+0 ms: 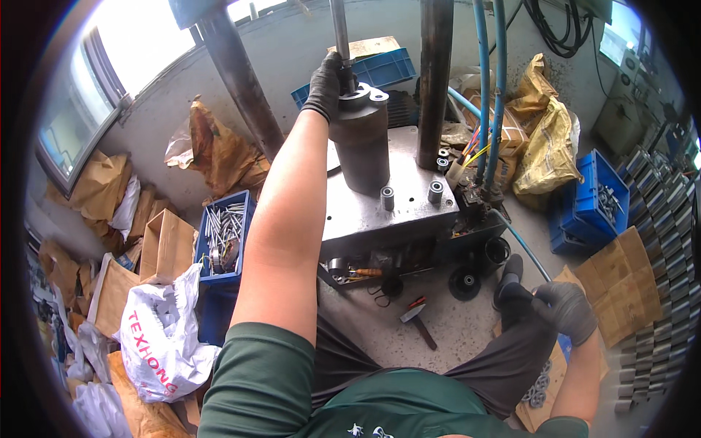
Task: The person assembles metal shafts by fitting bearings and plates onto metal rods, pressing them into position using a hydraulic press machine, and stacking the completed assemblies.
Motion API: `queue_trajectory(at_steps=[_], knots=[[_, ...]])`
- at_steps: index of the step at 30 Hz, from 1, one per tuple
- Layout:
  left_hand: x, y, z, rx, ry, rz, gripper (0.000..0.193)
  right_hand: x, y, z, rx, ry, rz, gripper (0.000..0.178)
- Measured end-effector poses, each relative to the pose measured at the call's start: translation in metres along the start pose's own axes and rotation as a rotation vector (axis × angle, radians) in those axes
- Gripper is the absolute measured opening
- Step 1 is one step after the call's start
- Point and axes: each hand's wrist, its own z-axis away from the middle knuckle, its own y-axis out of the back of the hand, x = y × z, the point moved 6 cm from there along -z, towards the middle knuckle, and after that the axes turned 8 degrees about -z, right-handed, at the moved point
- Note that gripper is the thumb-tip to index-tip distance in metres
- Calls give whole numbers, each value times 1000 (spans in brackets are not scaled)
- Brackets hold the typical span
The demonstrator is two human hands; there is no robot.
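My left hand (326, 86), in a black glove, reaches far forward with its fingers closed around a dark metal piece (349, 77) under a vertical steel rod (339, 25). That piece stands at the top of a thick dark metal cylinder (362, 146), upright on a steel plate (339, 219). Low on the right, my gloved right hand (568, 312) is closed at the end of a slim blue bar (524, 248), which slopes up to a fitting beside the plate. Small ringed metal bushings (435, 192) stand on the plate's right part.
Dark steel columns (437, 80) and blue hoses (499, 87) rise around the plate. A hammer (418, 321) lies on the floor before my feet. Blue crates (225, 233) of metal parts stand left and right. White and brown sacks (164, 336) crowd the left; stacked metal parts (650, 292) line the right.
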Motion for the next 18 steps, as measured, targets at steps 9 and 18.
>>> queue_trajectory(at_steps=[9, 18], knots=[[9, -5, 9, -38, -46, -83, 38, 3, 6, 0, 71, 5, -88, 22], [10, -4, 12, 20, -64, -96, 38, 6, 5, 0, 102, 19, -84, 21]])
